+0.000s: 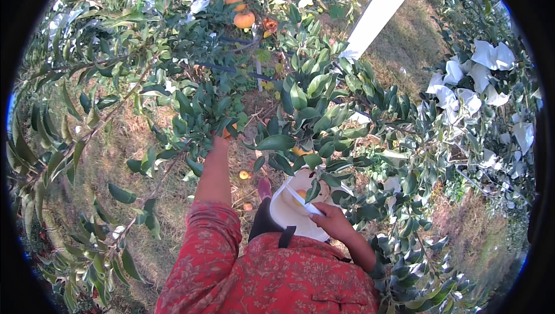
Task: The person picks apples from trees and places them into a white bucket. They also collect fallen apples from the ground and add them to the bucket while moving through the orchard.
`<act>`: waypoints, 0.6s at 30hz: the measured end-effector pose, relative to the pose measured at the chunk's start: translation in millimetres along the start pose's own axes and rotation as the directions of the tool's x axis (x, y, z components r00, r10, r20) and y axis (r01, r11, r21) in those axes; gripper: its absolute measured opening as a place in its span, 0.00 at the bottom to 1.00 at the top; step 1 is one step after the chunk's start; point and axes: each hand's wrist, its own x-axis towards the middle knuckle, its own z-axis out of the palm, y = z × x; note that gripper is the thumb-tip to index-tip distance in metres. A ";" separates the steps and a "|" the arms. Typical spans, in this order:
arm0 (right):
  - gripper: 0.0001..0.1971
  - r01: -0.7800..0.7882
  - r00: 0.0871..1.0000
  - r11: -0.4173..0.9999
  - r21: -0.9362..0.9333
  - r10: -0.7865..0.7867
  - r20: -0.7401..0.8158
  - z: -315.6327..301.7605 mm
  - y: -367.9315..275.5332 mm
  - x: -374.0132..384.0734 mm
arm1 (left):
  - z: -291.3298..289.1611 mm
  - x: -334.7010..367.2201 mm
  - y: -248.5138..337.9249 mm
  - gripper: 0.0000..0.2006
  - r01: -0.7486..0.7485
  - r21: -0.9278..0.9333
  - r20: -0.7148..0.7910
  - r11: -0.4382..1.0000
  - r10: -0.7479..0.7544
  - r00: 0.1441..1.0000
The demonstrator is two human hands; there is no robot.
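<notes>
My left arm stretches forward into the apple tree's leaves, and leaves cover most of my left hand [220, 141]. An orange-red apple [231, 130] shows partly right beside that hand; I cannot tell whether the fingers are around it. Close to my body, my right hand [332, 221] is closed on the white handle [307, 204] of a white bucket [281, 210]. Inside the bucket lies at least one yellow-red apple [300, 196], partly behind the handle and leaves. Another yellow apple [301, 150] peeks out of the foliage ahead of the bucket.
Several apples [244, 20] hang farther off at the top. A white post [384, 10] slants up at the upper right. White bags or sheets [457, 91] hang among the right-hand branches. Fallen apples [244, 174] lie on the grassy ground. A leafy branch [110, 117] reaches in from the left.
</notes>
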 end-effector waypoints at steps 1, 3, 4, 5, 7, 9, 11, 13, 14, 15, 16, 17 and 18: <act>0.16 -0.031 1.000 1.000 -0.003 0.031 0.004 0.1 -0.4 -0.1 | -2.4 4.7 -1.8 0.19 0.050 0.073 -0.317 0.996 -0.025 0.948; 0.16 0.038 0.999 0.998 -0.046 -0.038 -0.002 1.0 -1.1 -0.2 | -2.6 11.4 3.2 0.23 0.248 0.203 -0.607 0.947 -0.077 0.791; 0.16 0.029 1.000 0.998 -0.058 -0.029 -0.003 1.8 -1.6 0.0 | -0.7 12.5 7.0 0.23 0.229 0.223 -0.609 0.948 -0.048 0.792; 0.17 0.015 1.000 0.998 -0.063 -0.015 0.005 2.4 -1.9 0.5 | 1.8 12.4 12.2 0.23 0.277 0.201 -0.618 0.940 -0.097 0.780; 0.17 0.029 1.000 0.995 -0.092 -0.029 -0.001 3.6 -2.3 1.6 | 5.8 9.3 21.4 0.21 0.312 0.124 -0.601 0.942 -0.179 0.779; 0.17 0.009 1.000 0.996 -0.094 -0.009 0.008 4.2 -2.7 2.9 | 5.3 3.2 26.1 0.22 0.310 0.197 -0.555 0.930 -0.155 0.818; 0.17 0.045 0.999 0.992 -0.121 -0.048 -0.017 4.1 -2.6 4.1 | -0.5 -2.1 25.3 0.23 0.249 0.269 -0.506 0.930 -0.084 0.858; 0.17 0.048 0.998 0.991 -0.127 -0.053 -0.039 3.0 -2.7 5.6 | -8.6 -3.7 20.4 0.25 0.140 0.235 -0.328 0.962 -0.057 0.943; 0.17 0.034 0.999 0.995 -0.092 -0.038 -0.038 2.2 -2.7 5.4 | -12.5 -4.0 16.6 0.26 0.155 0.198 -0.304 0.968 -0.090 0.948; 0.17 0.014 0.999 0.999 -0.045 -0.016 -0.041 1.0 -2.3 6.0 | -14.9 -2.2 12.7 0.27 0.145 0.224 -0.236 0.964 -0.091 0.968; 0.17 -0.033 0.999 0.999 0.002 0.033 -0.039 -0.2 -2.6 7.3 | -15.8 -0.4 9.5 0.27 0.179 0.236 -0.243 0.955 -0.120 0.963; 0.17 -0.008 0.998 1.000 0.020 0.009 -0.054 -1.6 -3.2 8.2 | -15.1 0.8 6.0 0.28 0.170 0.276 -0.230 0.946 -0.106 0.967; 0.16 -0.005 0.998 0.999 0.044 0.007 -0.059 -3.9 -3.8 8.6 | -12.1 2.0 3.6 0.27 0.156 0.264 -0.300 0.952 -0.073 0.951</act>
